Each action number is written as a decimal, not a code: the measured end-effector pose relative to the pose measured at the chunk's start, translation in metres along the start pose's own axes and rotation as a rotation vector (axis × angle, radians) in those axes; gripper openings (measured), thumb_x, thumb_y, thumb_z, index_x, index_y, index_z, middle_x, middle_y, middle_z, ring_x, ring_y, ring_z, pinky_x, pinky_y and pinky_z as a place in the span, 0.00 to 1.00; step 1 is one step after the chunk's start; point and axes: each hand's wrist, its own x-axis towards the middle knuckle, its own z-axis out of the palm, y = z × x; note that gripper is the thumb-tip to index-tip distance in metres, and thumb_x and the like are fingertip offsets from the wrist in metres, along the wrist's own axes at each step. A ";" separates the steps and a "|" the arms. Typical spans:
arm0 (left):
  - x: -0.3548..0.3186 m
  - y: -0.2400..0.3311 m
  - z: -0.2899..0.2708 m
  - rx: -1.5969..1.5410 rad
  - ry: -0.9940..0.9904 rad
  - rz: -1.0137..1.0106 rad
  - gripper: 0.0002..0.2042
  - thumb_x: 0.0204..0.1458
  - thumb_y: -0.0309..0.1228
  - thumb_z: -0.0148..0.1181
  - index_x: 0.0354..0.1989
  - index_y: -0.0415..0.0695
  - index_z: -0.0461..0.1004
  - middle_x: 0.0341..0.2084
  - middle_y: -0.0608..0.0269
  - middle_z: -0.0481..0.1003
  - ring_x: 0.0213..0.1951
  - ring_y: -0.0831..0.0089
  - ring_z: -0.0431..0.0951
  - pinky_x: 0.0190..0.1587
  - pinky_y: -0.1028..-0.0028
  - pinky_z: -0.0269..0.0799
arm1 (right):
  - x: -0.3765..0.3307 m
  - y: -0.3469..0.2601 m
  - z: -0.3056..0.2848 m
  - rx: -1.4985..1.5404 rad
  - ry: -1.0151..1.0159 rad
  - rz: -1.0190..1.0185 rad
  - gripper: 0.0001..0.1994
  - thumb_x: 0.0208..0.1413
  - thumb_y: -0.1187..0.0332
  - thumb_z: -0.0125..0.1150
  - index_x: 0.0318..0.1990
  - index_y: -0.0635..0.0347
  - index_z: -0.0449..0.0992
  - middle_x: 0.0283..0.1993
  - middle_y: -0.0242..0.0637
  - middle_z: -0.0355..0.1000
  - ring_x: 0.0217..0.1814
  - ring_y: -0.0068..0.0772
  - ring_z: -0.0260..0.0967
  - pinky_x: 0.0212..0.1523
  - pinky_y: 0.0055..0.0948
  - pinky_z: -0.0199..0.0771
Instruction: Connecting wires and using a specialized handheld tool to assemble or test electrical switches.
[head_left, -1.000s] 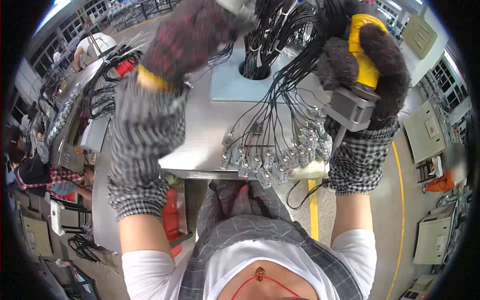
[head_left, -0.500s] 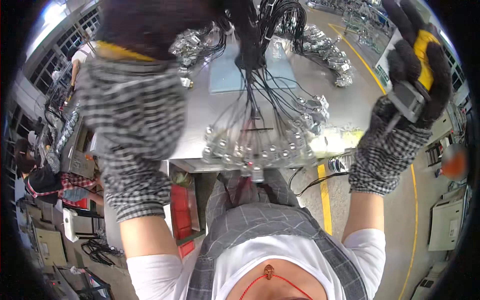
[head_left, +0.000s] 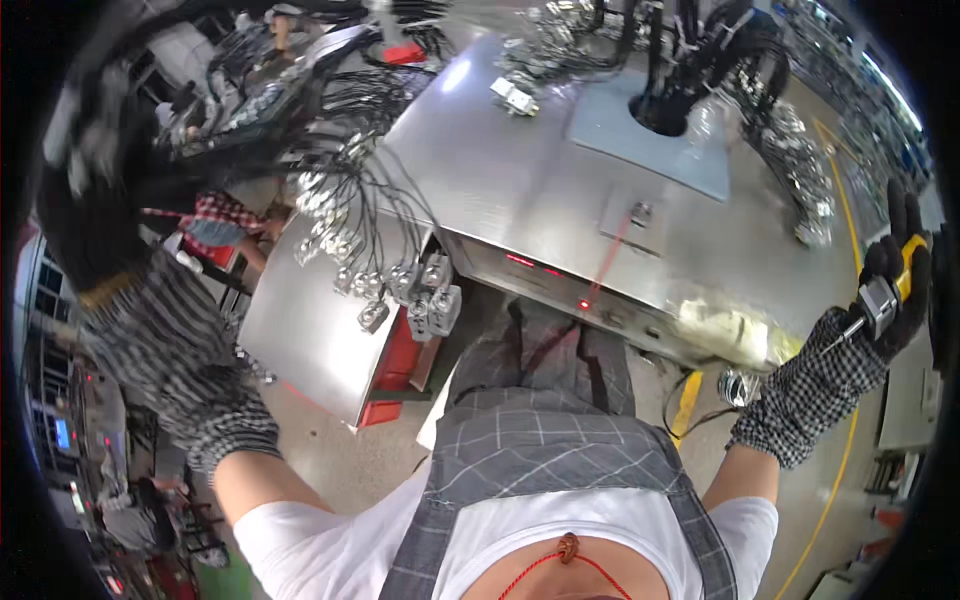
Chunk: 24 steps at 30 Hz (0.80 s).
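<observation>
The workshop floor (head_left: 800,540) spread around a metal table (head_left: 530,170), with a yellow line running along it on the right. Toward the table's far edge lay a blue-grey pad (head_left: 610,120) with 1 round hole, and a tied bunch of cables (head_left: 690,60) stood up out of it. Loose metal ends (head_left: 795,165) lay in a row along the table's right edge. A small metal clamp (head_left: 640,213) sat near the near edge, above a front panel (head_left: 520,265) with red lights, and clear, yellowish plastic (head_left: 735,330) covered the near right corner.

A lower side table (head_left: 310,330) stood at the main table's left, with a red bin (head_left: 395,355) under its right edge.

The left hand (head_left: 105,190), in a dark glove, was up beyond the side table's left edge, clamped on a bundle of black cables (head_left: 240,155); blur hid the separate fingers. The bundle stretched rightward, and its silvery connectors (head_left: 405,280) hung over the side table's right edge; whether any touched it could not be told.

The right hand (head_left: 905,285), gloved too, was outside the main table's right edge, fingers closed around a yellow-handled tool (head_left: 880,305) with a grey block and 1 thin tip.
</observation>
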 end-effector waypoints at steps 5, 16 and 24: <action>-0.100 0.007 -0.040 0.141 0.585 0.011 0.19 0.60 0.38 0.56 0.51 0.34 0.71 0.38 0.56 0.77 0.37 0.66 0.79 0.44 0.71 0.79 | 0.017 0.012 -0.014 0.110 -0.015 0.075 0.29 0.65 0.69 0.49 0.69 0.71 0.49 0.75 0.57 0.43 0.29 0.18 0.58 0.31 0.19 0.65; -0.159 -0.075 -0.175 -0.006 0.692 -0.012 0.12 0.64 0.35 0.51 0.29 0.42 0.68 0.15 0.70 0.65 0.16 0.80 0.63 0.32 0.76 0.72 | 0.030 0.049 -0.021 0.119 -0.004 0.193 0.26 0.69 0.66 0.42 0.71 0.67 0.49 0.77 0.50 0.39 0.34 0.25 0.65 0.35 0.24 0.73; -0.054 -0.225 -0.189 0.263 0.655 -0.161 0.17 0.53 0.40 0.59 0.39 0.35 0.75 0.27 0.62 0.74 0.26 0.76 0.73 0.27 0.78 0.67 | -0.009 0.030 -0.004 -0.031 0.097 0.136 0.30 0.68 0.66 0.44 0.73 0.64 0.44 0.79 0.46 0.30 0.29 0.18 0.54 0.32 0.21 0.63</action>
